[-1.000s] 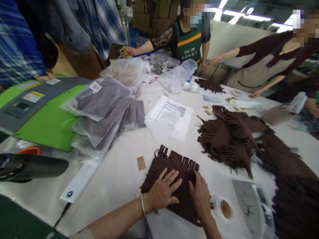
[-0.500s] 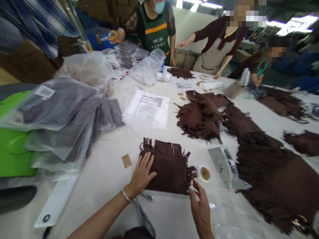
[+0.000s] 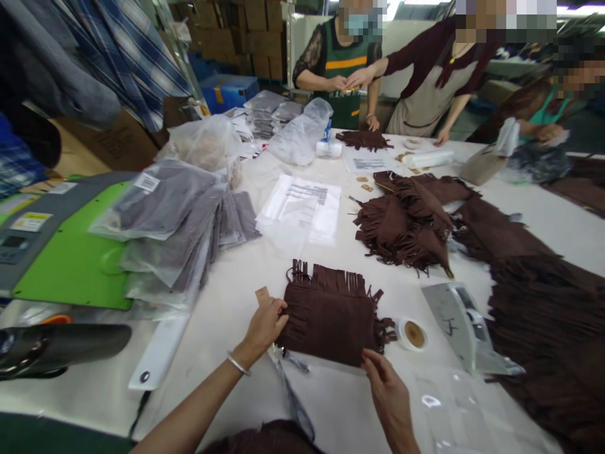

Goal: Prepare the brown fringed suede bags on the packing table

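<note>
A folded brown fringed garment [image 3: 331, 312] lies flat on the white table [image 3: 227, 296] in front of me. My left hand [image 3: 265, 325] grips its left edge, just below a small tan tag [image 3: 261, 294]. My right hand [image 3: 385, 388] pinches the garment's near right corner, over a clear plastic bag [image 3: 449, 410] lying on the table. A bracelet is on my left wrist.
A tape roll [image 3: 413, 334] and a grey dispenser [image 3: 460, 325] sit right of the garment. More brown fringed pieces [image 3: 406, 227] are piled beyond. Bagged grey garments [image 3: 174, 221], printed clear bags [image 3: 302, 211] and a green machine [image 3: 70, 252] lie left. Three people work at the far end.
Both hands lay flat on the garment; my left hand has slid to its left edge and my right hand lifted off, then came to its near right corner. The view has shifted.
</note>
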The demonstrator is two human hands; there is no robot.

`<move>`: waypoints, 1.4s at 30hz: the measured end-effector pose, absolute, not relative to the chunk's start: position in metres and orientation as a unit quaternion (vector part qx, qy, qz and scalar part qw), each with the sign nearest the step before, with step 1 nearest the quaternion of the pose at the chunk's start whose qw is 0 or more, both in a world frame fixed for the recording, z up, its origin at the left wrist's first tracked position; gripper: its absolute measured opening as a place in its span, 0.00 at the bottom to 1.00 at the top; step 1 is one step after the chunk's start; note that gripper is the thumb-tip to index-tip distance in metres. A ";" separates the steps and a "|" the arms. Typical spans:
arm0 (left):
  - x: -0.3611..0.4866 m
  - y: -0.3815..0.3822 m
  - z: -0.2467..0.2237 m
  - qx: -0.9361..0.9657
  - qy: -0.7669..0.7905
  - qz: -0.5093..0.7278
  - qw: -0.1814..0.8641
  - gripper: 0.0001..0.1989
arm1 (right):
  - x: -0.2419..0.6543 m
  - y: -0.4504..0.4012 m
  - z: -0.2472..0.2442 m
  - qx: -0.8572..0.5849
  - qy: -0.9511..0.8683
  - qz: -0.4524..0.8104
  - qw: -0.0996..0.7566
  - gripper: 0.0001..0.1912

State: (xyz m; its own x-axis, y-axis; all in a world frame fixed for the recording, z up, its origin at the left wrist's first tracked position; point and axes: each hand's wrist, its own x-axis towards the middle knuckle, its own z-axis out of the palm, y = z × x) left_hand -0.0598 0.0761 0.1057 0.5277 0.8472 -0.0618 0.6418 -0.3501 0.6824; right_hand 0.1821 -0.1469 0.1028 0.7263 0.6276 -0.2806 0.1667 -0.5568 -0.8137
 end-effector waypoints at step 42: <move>0.042 0.005 0.104 0.971 0.020 0.184 0.150 0.31 | 0.191 -0.129 0.095 -0.422 0.023 0.556 0.716 0.42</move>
State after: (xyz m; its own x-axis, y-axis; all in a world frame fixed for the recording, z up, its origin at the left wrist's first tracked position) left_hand 0.0420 0.0050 0.1042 0.9313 0.0943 0.3518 -0.0161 -0.9543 0.2985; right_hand 0.1912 -0.1291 0.0948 0.3816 0.7760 -0.5022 -0.8149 0.0260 -0.5791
